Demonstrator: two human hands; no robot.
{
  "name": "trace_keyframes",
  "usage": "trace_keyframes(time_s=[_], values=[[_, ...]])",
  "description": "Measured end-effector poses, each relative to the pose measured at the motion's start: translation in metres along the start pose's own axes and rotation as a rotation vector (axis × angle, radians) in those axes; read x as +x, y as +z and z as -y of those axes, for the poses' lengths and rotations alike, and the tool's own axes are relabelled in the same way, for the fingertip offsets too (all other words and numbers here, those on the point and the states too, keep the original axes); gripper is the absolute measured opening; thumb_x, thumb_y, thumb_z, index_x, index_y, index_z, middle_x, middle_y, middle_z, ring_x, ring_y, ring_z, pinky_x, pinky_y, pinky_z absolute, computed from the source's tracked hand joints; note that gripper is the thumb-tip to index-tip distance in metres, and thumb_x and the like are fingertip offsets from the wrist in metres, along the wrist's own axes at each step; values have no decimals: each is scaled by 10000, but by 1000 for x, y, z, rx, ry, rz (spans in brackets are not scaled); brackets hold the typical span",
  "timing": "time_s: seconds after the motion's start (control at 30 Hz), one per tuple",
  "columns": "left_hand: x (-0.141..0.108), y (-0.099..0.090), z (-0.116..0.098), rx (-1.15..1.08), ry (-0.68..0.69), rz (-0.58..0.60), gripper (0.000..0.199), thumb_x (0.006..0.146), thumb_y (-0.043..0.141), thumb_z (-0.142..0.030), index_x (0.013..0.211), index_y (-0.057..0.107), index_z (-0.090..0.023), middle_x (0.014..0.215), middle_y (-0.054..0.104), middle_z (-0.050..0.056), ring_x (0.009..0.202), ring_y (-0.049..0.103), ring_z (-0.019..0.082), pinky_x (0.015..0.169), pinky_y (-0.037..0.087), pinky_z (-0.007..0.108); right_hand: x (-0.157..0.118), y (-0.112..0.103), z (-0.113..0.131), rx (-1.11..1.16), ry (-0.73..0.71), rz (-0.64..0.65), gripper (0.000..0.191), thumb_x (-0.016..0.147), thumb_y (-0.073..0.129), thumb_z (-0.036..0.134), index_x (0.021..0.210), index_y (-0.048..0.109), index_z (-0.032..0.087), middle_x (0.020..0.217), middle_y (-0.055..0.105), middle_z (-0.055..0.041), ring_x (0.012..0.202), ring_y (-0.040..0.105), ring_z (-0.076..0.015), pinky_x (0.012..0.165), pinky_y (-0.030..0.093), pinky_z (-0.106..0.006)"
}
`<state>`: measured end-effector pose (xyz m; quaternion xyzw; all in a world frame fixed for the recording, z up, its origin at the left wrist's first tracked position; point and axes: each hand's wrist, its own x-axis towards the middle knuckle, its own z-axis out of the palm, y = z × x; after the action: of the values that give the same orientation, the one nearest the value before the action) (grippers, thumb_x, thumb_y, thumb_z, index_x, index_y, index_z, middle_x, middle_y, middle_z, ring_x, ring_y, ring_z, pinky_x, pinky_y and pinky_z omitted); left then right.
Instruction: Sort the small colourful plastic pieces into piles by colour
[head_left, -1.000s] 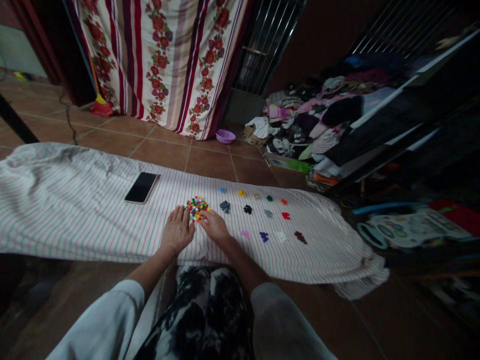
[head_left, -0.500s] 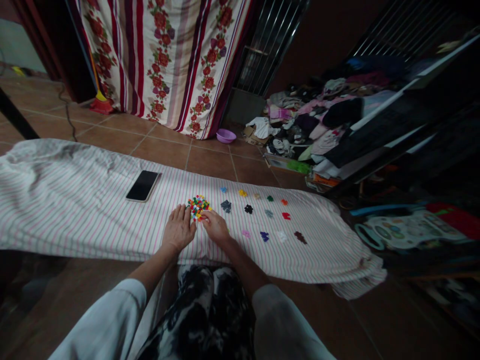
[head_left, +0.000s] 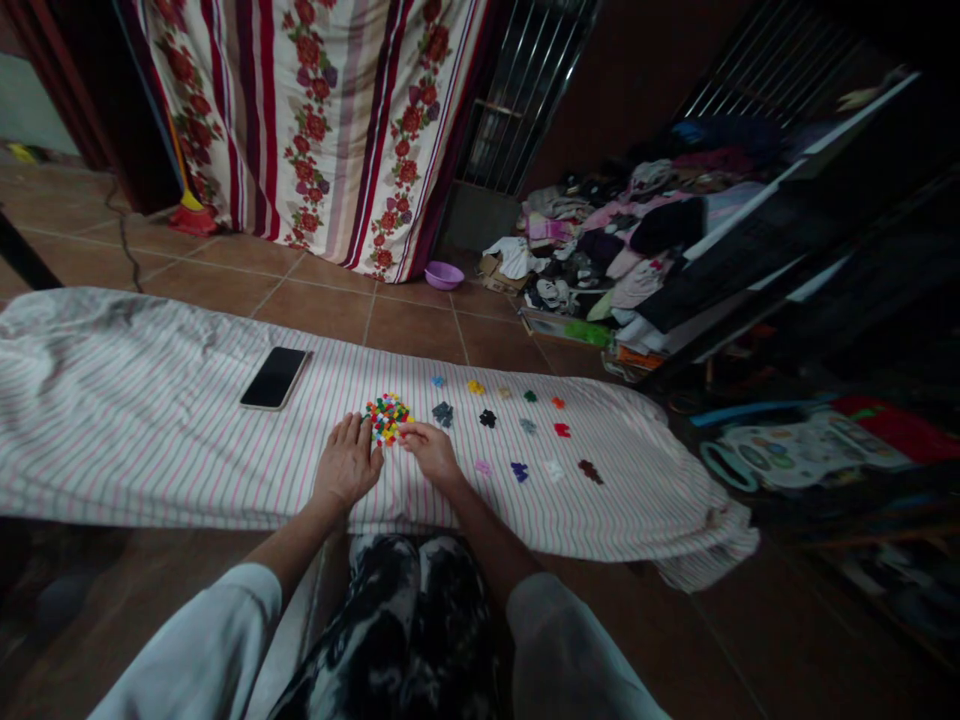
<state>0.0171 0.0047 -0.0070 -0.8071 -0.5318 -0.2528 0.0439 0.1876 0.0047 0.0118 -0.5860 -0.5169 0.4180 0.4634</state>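
Note:
A mixed heap of small coloured pieces (head_left: 388, 418) lies on the striped cloth (head_left: 180, 440). My left hand (head_left: 348, 464) rests flat at the heap's left edge, fingers stretched out. On the heap's right side my right hand (head_left: 431, 451) has its fingers pinched together; whatever they hold is too small to make out. Right of the heap are small single-colour piles, among them dark grey (head_left: 443, 414), yellow (head_left: 475, 386), black (head_left: 488, 418), red (head_left: 562, 430), pink (head_left: 483, 467), purple (head_left: 520, 471) and brown (head_left: 590, 471).
A phone (head_left: 275, 378) lies on the cloth left of the heap. Beyond the cloth, a purple basin (head_left: 444, 275) stands on the tiled floor near a hanging curtain (head_left: 315, 130). Piled clothes (head_left: 600, 240) are at the back right.
The whole view has shifted slightly, moving the cloth and piles a little left. My right hand has drawn slightly back from the heap's middle to its right edge.

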Motion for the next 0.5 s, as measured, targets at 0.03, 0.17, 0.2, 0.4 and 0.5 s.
trace_keyframes(time_s=[0.03, 0.17, 0.2, 0.4, 0.5], values=[[0, 0, 0, 4, 1, -3, 521, 885, 392, -364, 1304, 505, -75, 1358, 538, 218, 1329, 445, 330, 1065, 381, 479, 0, 0, 0, 51, 17, -2, 181, 750, 559, 246, 855, 702, 213, 884, 725, -31, 811, 699, -181, 790, 564, -332], [0, -2, -1, 17, 4, 3, 519, 891, 382, -360, 1292, 513, -58, 1353, 540, 223, 1333, 441, 328, 1074, 376, 462, -2, -5, 6, 170, 55, -16, 167, 680, 657, 294, 815, 695, 203, 792, 727, -33, 821, 708, -210, 799, 558, -358], [0, -2, -1, 23, 9, 6, 523, 892, 380, -359, 1292, 513, -50, 1353, 539, 226, 1333, 440, 330, 1076, 375, 459, -3, -7, 8, 187, 61, -24, 170, 677, 665, 299, 811, 690, 199, 779, 724, -34, 817, 710, -213, 794, 558, -360], [0, -2, 0, 40, 36, -11, 526, 897, 364, -357, 1275, 522, -28, 1336, 544, 249, 1308, 466, 341, 1062, 391, 465, -3, -23, 15, 166, 108, -89, 128, 700, 649, 282, 798, 671, 203, 686, 696, -15, 732, 700, -191, 732, 563, -338], [-1, 0, 1, 37, 47, -35, 525, 895, 362, -362, 1272, 519, -34, 1327, 550, 250, 1304, 472, 337, 1066, 389, 466, -3, -37, 12, 153, 109, -139, 136, 706, 631, 286, 815, 662, 211, 676, 687, -5, 710, 686, -171, 702, 553, -310]])
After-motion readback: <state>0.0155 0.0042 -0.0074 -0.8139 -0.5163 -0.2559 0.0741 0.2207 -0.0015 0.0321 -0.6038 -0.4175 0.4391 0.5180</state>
